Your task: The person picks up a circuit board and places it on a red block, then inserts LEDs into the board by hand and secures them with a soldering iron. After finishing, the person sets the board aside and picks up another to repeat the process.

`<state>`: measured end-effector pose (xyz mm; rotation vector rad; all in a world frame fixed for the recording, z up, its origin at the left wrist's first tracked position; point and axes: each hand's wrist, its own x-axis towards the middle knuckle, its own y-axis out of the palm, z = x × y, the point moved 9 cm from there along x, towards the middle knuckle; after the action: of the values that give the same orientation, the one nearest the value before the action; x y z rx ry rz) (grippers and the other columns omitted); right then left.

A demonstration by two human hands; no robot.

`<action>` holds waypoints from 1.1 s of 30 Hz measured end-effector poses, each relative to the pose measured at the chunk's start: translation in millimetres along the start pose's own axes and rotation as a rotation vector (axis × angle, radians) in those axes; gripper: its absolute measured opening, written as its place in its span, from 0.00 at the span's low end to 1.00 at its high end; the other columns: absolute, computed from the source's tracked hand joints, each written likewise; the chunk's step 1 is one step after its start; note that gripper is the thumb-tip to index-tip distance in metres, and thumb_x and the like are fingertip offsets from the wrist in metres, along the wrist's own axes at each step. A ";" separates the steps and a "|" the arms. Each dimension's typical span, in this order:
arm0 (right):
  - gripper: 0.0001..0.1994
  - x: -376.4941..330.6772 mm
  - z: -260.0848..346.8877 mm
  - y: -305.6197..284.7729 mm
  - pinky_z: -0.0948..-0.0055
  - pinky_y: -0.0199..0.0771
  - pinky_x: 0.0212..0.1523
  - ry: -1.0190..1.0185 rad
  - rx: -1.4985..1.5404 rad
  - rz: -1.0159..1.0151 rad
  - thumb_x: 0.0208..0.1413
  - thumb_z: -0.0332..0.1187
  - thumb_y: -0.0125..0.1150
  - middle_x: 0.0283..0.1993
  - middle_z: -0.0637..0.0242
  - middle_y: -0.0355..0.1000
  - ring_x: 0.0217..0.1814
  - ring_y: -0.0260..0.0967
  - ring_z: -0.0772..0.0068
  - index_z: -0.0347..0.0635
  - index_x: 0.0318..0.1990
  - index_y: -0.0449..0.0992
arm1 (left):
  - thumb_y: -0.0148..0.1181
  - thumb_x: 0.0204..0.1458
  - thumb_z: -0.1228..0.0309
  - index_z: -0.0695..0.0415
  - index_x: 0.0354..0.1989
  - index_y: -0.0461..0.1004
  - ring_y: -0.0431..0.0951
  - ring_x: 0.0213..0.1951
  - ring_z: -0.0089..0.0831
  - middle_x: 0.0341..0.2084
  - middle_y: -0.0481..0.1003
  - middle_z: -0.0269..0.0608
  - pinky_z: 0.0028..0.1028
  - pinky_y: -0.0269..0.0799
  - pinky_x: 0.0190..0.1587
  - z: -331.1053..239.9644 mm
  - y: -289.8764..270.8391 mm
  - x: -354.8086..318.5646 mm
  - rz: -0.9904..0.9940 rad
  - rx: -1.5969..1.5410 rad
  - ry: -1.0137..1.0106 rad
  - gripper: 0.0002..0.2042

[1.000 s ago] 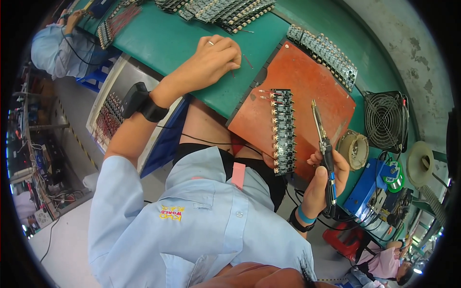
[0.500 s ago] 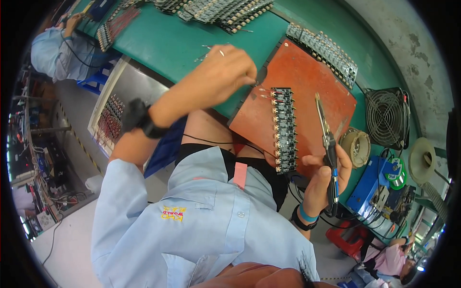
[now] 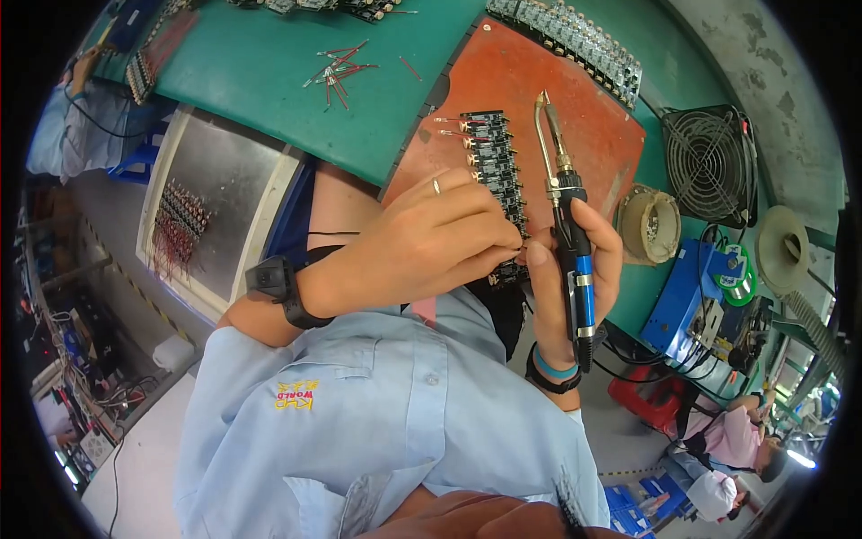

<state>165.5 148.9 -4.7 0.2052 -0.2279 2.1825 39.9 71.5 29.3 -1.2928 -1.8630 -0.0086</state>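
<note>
Seen from the head camera looking down, a left hand (image 3: pixel 431 238) with a ring pinches its fingertips together at the near end of a long black circuit board strip (image 3: pixel 494 171) studded with small components, lying on a flat orange-brown mat (image 3: pixel 584 126) on a smooth green bench (image 3: pixel 260 81). The right hand (image 3: pixel 575 260) is wrapped tight around a slim soldering iron (image 3: pixel 566 216) with a black and blue handle, its bent metal tip pointing away over the mat; loose red-tipped wire pieces (image 3: pixel 337 67) lie scattered on the bench, and a blue box (image 3: pixel 678 301) sits near a round wire-grille fan (image 3: pixel 709 162)
</note>
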 end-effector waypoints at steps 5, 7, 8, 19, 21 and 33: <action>0.22 -1.1 1.5 -3.9 0.79 0.72 0.37 0.030 0.038 -0.092 0.54 0.20 0.55 0.35 0.59 0.73 0.35 0.70 0.76 0.33 0.57 0.62 | 0.67 0.41 0.79 0.59 0.30 0.76 0.70 0.26 0.29 0.24 0.73 0.35 0.26 0.63 0.30 4.1 -0.7 -2.5 -0.004 0.022 -0.041 0.08; 0.22 -1.3 1.0 -5.9 0.78 0.72 0.36 0.051 0.056 -0.132 0.54 0.20 0.53 0.34 0.58 0.73 0.33 0.70 0.75 0.33 0.58 0.61 | 0.67 0.40 0.80 0.59 0.29 0.76 0.69 0.26 0.29 0.24 0.73 0.35 0.26 0.63 0.29 5.6 -1.8 -2.6 -0.011 0.029 -0.057 0.08; 0.22 -1.3 1.5 -5.3 0.77 0.73 0.36 0.049 0.046 -0.128 0.54 0.20 0.52 0.34 0.57 0.73 0.33 0.70 0.74 0.33 0.58 0.61 | 0.67 0.40 0.80 0.59 0.29 0.76 0.69 0.26 0.29 0.25 0.73 0.36 0.26 0.63 0.29 6.5 -2.1 -2.7 -0.014 0.033 -0.065 0.07; 0.22 3.7 -2.1 -2.3 0.75 0.73 0.35 0.056 0.017 -0.103 0.54 0.23 0.52 0.34 0.56 0.74 0.33 0.71 0.73 0.33 0.58 0.61 | 0.66 0.40 0.80 0.58 0.29 0.75 0.72 0.30 0.33 0.27 0.73 0.35 0.27 0.64 0.34 13.0 3.3 -8.9 0.055 0.041 -0.125 0.08; 0.23 5.1 -0.6 -5.6 0.74 0.73 0.36 0.033 0.029 -0.122 0.54 0.27 0.55 0.33 0.56 0.74 0.33 0.71 0.72 0.33 0.58 0.60 | 0.66 0.41 0.80 0.58 0.29 0.75 0.73 0.31 0.34 0.27 0.74 0.35 0.27 0.64 0.36 18.0 3.1 -9.2 0.081 0.049 -0.163 0.08; 0.27 -3.3 13.9 -73.3 0.63 0.71 0.42 -0.242 -0.144 -0.150 0.47 0.45 0.70 0.40 0.50 0.73 0.40 0.72 0.59 0.32 0.46 0.69 | 0.63 0.44 0.76 0.55 0.27 0.73 0.70 0.45 0.35 0.39 0.75 0.34 0.33 0.58 0.51 60.7 -14.3 8.6 0.033 0.367 -0.323 0.04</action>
<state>227.9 185.1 14.5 0.3927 -0.4881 1.9816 -10.1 98.2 2.0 -1.1130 -1.9914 0.5637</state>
